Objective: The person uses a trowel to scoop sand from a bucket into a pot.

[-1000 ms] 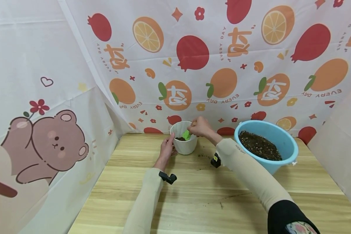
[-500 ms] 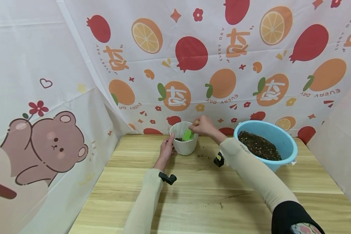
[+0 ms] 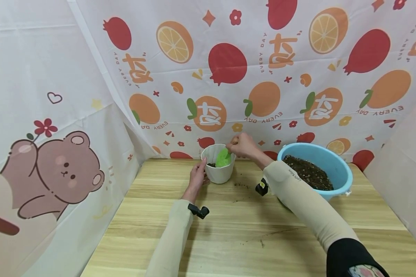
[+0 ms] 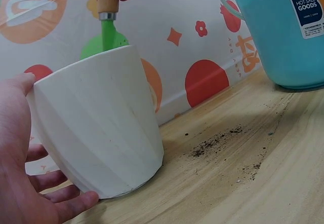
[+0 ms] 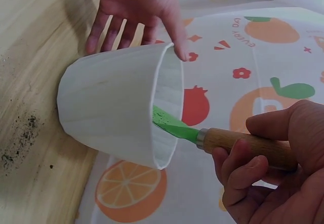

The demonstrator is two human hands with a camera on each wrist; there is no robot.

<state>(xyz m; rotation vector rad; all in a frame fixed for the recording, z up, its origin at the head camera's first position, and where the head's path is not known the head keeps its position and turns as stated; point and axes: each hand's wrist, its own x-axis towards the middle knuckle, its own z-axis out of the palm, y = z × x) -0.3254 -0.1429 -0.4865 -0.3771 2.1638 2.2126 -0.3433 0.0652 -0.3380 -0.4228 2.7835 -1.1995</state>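
A white fluted flower pot [image 3: 219, 175] stands on the wooden table, with dark soil [image 3: 212, 165] low inside it. My left hand [image 3: 196, 177] holds the pot from its left side. In the left wrist view its thumb [image 4: 25, 80] lies at the rim and the fingers [image 4: 63, 203] reach around the lower wall. My right hand [image 3: 244, 146] grips the wooden handle [image 5: 253, 147] of a small green garden trowel [image 3: 223, 158] above the pot. The trowel's blade [image 5: 169, 124] dips inside the pot's mouth, its tip hidden by the wall in the left wrist view.
A light blue bucket [image 3: 343, 177] partly filled with potting soil [image 3: 308, 173] stands at the right, beside my right forearm. Spilled crumbs of soil [image 4: 215, 143] lie on the table [image 3: 228, 238] between pot and bucket. A fruit-print cloth [image 3: 180, 84] hangs right behind the pot.
The right hand has risen slightly and shifted a little right with the trowel, so more of the green blade shows. The left hand and the pot have stayed in place.
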